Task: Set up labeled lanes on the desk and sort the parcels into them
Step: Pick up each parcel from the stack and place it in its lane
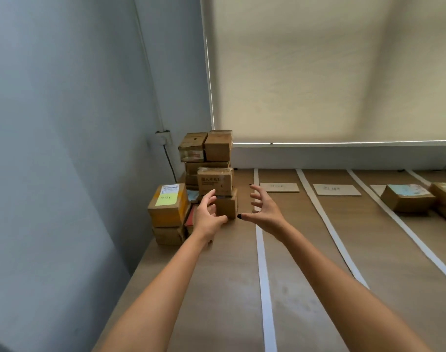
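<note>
Both my arms reach toward the stack of parcels (pixel 206 174) piled in the far left corner of the worktop (pixel 216 288), against the wall. My left hand (pixel 209 214) is at the foot of the stack, fingers loosely curved and holding nothing, just beside a small brown box (pixel 227 207) at the bottom. My right hand (pixel 263 209) hovers to the right of that box, fingers spread wide and empty. A parcel with a yellow note (pixel 169 204) sits at the left edge of the pile. White tape strips (pixel 263 275) run from the near edge to the far edge, marking lanes. Cardboard label cards (pixel 279 187) lie at the far end of the lanes. Two parcels (pixel 407 198) rest in lanes toward the far right corner.
</note>
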Action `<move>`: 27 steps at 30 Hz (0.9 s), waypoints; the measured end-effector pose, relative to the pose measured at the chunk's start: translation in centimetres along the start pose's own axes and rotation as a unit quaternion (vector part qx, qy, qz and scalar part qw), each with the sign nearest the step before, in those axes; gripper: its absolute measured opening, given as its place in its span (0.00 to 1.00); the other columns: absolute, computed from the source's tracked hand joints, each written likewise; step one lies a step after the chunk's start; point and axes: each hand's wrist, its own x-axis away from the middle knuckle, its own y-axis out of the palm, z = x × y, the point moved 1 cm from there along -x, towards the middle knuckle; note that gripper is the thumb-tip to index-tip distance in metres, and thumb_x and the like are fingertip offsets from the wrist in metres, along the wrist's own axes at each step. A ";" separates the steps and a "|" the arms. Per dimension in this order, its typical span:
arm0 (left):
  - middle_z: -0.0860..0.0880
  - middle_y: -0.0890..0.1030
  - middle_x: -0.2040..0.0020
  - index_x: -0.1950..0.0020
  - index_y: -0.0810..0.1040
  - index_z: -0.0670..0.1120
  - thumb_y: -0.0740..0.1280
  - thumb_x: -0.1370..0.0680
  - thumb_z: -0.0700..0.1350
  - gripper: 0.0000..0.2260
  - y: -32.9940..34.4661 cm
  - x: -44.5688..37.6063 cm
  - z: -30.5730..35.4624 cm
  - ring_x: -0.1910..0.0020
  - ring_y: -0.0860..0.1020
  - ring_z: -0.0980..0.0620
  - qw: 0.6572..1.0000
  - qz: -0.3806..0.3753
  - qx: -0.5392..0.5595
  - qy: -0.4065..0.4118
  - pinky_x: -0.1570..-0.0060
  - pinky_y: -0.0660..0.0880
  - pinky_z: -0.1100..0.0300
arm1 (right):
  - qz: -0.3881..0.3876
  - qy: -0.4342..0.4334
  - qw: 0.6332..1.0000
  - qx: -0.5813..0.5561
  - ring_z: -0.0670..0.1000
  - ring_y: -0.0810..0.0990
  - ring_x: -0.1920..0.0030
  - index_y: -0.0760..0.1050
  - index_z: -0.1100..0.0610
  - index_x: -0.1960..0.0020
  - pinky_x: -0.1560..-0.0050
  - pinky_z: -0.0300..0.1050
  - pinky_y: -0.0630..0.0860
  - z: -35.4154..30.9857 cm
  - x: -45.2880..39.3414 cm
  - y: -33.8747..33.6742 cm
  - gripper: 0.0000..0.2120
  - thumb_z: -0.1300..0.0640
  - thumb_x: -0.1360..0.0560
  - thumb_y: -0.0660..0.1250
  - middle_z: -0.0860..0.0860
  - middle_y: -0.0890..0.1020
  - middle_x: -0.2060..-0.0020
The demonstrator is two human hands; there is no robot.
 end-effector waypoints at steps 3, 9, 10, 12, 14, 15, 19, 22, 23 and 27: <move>0.47 0.66 0.27 0.27 0.62 0.53 0.70 0.29 0.32 0.35 -4.8 -3.2 -1.9 0.29 0.66 0.45 1.000 -0.003 -0.005 -0.018 0.35 0.71 0.48 | -0.010 0.019 1.000 -0.021 0.52 0.71 0.37 0.58 0.51 0.28 0.44 0.41 0.72 -0.8 -2.7 5.0 0.39 0.60 0.33 0.75 0.54 0.70 0.35; 0.45 0.68 0.29 0.27 0.63 0.51 0.70 0.29 0.32 0.34 -10.3 -7.1 -4.5 0.30 0.67 0.46 1.000 -0.008 -0.013 -0.025 0.35 0.70 0.50 | -0.017 0.049 0.998 -0.036 0.54 0.72 0.36 0.60 0.48 0.30 0.38 0.53 0.74 -1.6 -6.6 12.2 0.39 0.57 0.35 0.76 0.53 0.72 0.36; 0.45 0.68 0.29 0.27 0.63 0.51 0.71 0.29 0.32 0.34 -10.9 -7.6 -5.0 0.30 0.67 0.45 1.000 -0.007 -0.014 -0.026 0.34 0.70 0.49 | -0.017 0.053 0.998 -0.031 0.54 0.71 0.34 0.60 0.49 0.30 0.36 0.55 0.73 -1.6 -7.1 13.2 0.39 0.58 0.35 0.76 0.53 0.72 0.35; 0.45 0.67 0.29 0.27 0.62 0.52 0.71 0.29 0.32 0.35 -11.9 -8.5 -6.0 0.30 0.67 0.45 0.999 -0.004 -0.011 -0.033 0.35 0.70 0.49 | -0.016 0.063 0.998 -0.024 0.54 0.69 0.33 0.59 0.51 0.29 0.35 0.52 0.71 -1.7 -8.2 14.5 0.39 0.60 0.33 0.75 0.55 0.70 0.34; 0.45 0.67 0.29 0.27 0.62 0.52 0.70 0.29 0.32 0.35 -13.2 -9.5 -7.1 0.31 0.67 0.45 0.999 0.002 -0.008 -0.047 0.38 0.71 0.56 | -0.017 0.075 0.997 -0.022 0.54 0.68 0.33 0.59 0.51 0.28 0.36 0.50 0.71 -1.7 -9.4 15.9 0.39 0.61 0.33 0.75 0.55 0.69 0.33; 0.45 0.67 0.29 0.27 0.62 0.51 0.70 0.29 0.32 0.35 -13.5 -9.6 -7.3 0.31 0.67 0.45 0.999 0.003 -0.006 -0.049 0.41 0.70 0.58 | -0.015 0.078 0.997 -0.021 0.55 0.69 0.33 0.59 0.51 0.28 0.36 0.51 0.72 -1.6 -9.6 16.1 0.39 0.61 0.33 0.75 0.55 0.69 0.32; 0.45 0.68 0.29 0.27 0.62 0.50 0.70 0.29 0.31 0.35 -15.7 -11.2 -9.7 0.31 0.67 0.46 0.997 0.023 -0.006 -0.068 0.42 0.68 0.61 | -0.030 0.099 0.994 -0.017 0.55 0.69 0.33 0.58 0.51 0.27 0.47 0.43 0.77 -1.1 -11.4 18.6 0.40 0.62 0.32 0.75 0.56 0.68 0.32; 0.46 0.69 0.30 0.27 0.63 0.49 0.69 0.28 0.32 0.33 -17.0 -12.8 -11.2 0.31 0.67 0.47 0.995 0.049 -0.023 -0.079 0.44 0.69 0.62 | -0.038 0.110 0.993 -0.014 0.55 0.68 0.32 0.58 0.51 0.27 0.44 0.45 0.75 -0.6 -12.5 20.3 0.39 0.61 0.31 0.74 0.56 0.68 0.31; 0.46 0.70 0.31 0.27 0.63 0.49 0.68 0.27 0.32 0.31 -17.4 -13.3 -11.7 0.31 0.68 0.48 0.994 0.060 -0.026 -0.083 0.45 0.69 0.62 | -0.040 0.116 0.992 -0.012 0.55 0.68 0.31 0.57 0.51 0.26 0.40 0.47 0.73 -0.3 -13.0 20.8 0.39 0.61 0.31 0.74 0.55 0.68 0.31; 0.48 0.70 0.31 0.27 0.64 0.51 0.65 0.24 0.35 0.27 -18.5 -15.4 -13.6 0.31 0.68 0.49 0.990 0.090 -0.038 -0.102 0.41 0.71 0.57 | -0.050 0.142 0.988 -0.021 0.55 0.67 0.31 0.56 0.51 0.26 0.36 0.49 0.69 0.8 -14.9 22.4 0.36 0.58 0.28 0.71 0.56 0.67 0.30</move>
